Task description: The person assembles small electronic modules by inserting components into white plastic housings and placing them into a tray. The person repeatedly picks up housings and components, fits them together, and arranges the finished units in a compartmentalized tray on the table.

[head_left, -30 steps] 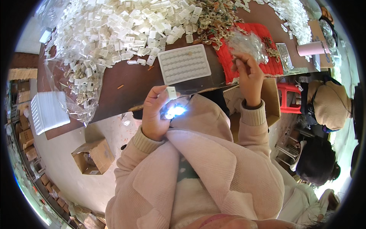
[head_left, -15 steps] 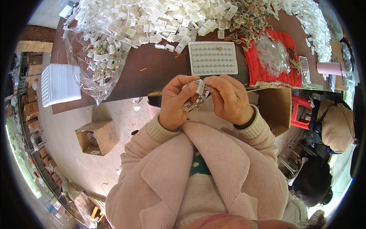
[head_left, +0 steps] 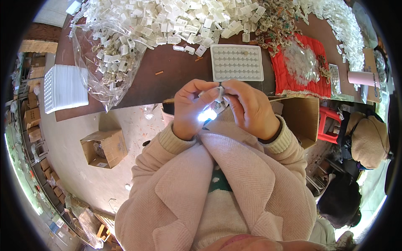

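My left hand [head_left: 187, 109] pinches a small white battery box [head_left: 220, 94] between thumb and fingers. From the box hangs a small coil of wire string lights [head_left: 207, 115], glowing bright white below my left thumb. My right hand [head_left: 254, 109] closes on the box's other side, thumb and forefinger at its top end; whether a small part sits between those fingertips is hidden. Just beyond both hands, on the brown table [head_left: 176, 69], lies a white tray [head_left: 217, 76] with rows of small hollows.
A heap of white battery boxes [head_left: 167, 21] covers the table's far side. A clear bag [head_left: 121, 90] of boxes with wires and a stack of white trays [head_left: 67, 90] stand left. Right are a red padded cloth [head_left: 289, 81], a pink roll [head_left: 362, 78] and a cardboard box [head_left: 303, 121].
The string lights have gone from unlit to brightly lit. My right fingers have moved in to the top of the battery box, which has tilted a little.
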`<state>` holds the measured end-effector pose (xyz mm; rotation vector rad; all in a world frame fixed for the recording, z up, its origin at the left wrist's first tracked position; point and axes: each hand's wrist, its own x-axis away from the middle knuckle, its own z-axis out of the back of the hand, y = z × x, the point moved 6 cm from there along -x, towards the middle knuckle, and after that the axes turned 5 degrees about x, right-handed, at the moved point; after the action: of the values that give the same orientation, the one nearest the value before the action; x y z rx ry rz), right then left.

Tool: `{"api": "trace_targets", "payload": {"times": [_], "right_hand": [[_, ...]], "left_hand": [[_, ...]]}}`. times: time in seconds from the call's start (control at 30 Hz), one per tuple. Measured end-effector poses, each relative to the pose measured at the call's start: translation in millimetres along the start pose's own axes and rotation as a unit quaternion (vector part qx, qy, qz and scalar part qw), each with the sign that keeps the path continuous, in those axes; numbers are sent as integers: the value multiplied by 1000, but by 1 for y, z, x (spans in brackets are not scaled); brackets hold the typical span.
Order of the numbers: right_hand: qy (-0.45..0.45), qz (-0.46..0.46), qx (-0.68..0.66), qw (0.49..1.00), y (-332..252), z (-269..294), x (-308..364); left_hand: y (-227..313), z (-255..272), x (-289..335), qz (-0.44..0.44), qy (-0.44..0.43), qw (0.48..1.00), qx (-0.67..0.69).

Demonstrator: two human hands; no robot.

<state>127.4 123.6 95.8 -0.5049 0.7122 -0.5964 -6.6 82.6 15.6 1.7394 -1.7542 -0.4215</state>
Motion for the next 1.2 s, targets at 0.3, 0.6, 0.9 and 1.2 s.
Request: {"api": "trace_targets", "payload": {"times": [0.3, 0.6, 0.9, 1.2], "right_hand": [[13, -29, 23, 999, 7, 0, 5], [49, -17, -13, 999, 11, -9, -2], [41, -90, -73, 992, 19, -10, 9], [42, -48, -64, 996, 17, -14, 11]], "left_hand": [[-2, 6, 1, -17, 3, 996, -86], [32, 7, 1, -66, 27, 982, -172], [205, -14, 0, -464, 193, 465, -729], [79, 12, -77, -266, 48, 476, -837]]}}
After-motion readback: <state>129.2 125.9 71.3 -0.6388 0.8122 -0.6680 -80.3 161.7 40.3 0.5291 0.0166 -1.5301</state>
